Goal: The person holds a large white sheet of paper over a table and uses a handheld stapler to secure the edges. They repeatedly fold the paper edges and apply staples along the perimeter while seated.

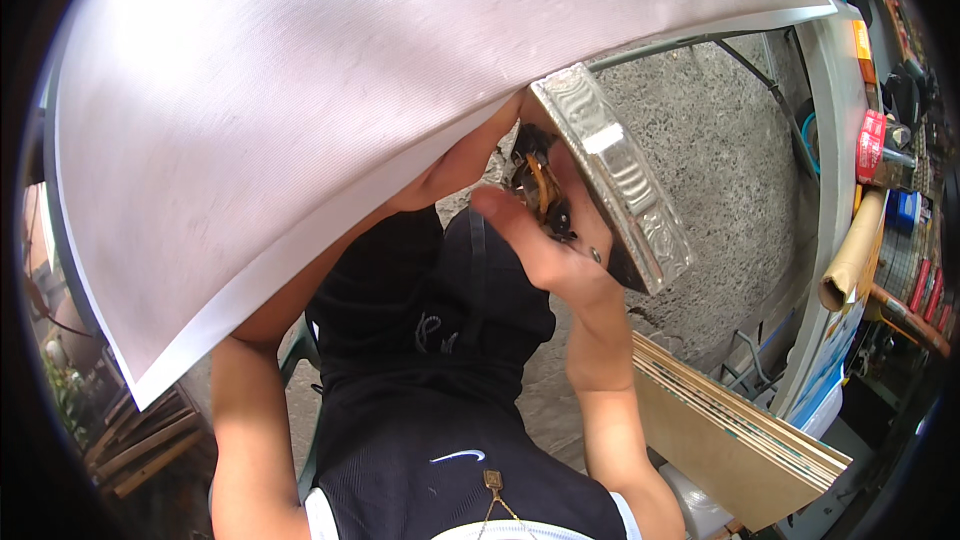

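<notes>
A large white sheet (300, 110), fabric-like with a plain white border, spreads across the upper view. My left hand (455, 170) is under its lower edge; the sheet hides most of its fingers. Beside it, my right hand (560, 250) is curled around a small dark object with an orange-yellow part (540, 185), whose kind I cannot make out. A silver, ripple-surfaced bar (615, 180), like a length of frame moulding, slants down along the right hand's outer side. Its upper end meets the sheet's edge.
Rough grey concrete (715, 140) lies below. Flat boards (730, 430) lean at lower right, near a cardboard tube (852, 255) and a red-labelled container (872, 145) on a cluttered bench. Wooden strips (150, 440) are piled at lower left.
</notes>
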A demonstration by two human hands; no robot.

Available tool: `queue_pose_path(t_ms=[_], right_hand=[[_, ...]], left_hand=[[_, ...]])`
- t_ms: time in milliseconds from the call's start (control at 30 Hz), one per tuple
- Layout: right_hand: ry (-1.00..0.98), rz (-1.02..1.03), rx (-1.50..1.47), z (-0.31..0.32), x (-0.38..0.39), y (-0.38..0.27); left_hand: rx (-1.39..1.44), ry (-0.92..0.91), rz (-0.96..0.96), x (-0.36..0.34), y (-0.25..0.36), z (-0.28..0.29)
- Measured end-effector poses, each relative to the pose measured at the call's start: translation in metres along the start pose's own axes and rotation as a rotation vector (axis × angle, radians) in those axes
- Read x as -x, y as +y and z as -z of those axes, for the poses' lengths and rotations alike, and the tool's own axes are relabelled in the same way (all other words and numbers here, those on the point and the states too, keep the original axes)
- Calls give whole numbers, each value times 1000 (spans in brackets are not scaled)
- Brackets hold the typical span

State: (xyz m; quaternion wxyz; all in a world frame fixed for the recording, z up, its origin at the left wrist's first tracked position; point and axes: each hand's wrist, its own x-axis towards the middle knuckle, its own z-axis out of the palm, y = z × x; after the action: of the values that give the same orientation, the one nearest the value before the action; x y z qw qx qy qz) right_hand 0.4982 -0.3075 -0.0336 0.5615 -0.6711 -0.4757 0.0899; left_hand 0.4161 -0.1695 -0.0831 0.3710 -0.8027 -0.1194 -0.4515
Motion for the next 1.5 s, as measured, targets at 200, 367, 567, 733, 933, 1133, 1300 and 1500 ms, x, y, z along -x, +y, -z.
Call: queue_pose_path(t_ms=[200,367,567,733,933,1133,1300,1500], right_hand=[[84,1,-65,-3,1,3],[31,-262,-116,33,38,-14],[-403,-735,301,69,114,9],[-814,-1060,331,89,151,14],[-792,-1149,144,93,171,38],[-728,-1022,221,89,185,58],[-641,-1032,225,94,165,32],[-236,-664,229,114,103,-18]], left_hand=[[344,-272,-37,-12,-11,7],[1089,-121,557,-45,-10,14],[1486,76,1280,-60,21,26],[1490,15,1536,-80,25,36],[1358,191,1458,-79,31,29],[1265,312,1425,-80,38,21],[1391,235,1538,-94,32,40],[1465,52,1726,-94,30,46]])
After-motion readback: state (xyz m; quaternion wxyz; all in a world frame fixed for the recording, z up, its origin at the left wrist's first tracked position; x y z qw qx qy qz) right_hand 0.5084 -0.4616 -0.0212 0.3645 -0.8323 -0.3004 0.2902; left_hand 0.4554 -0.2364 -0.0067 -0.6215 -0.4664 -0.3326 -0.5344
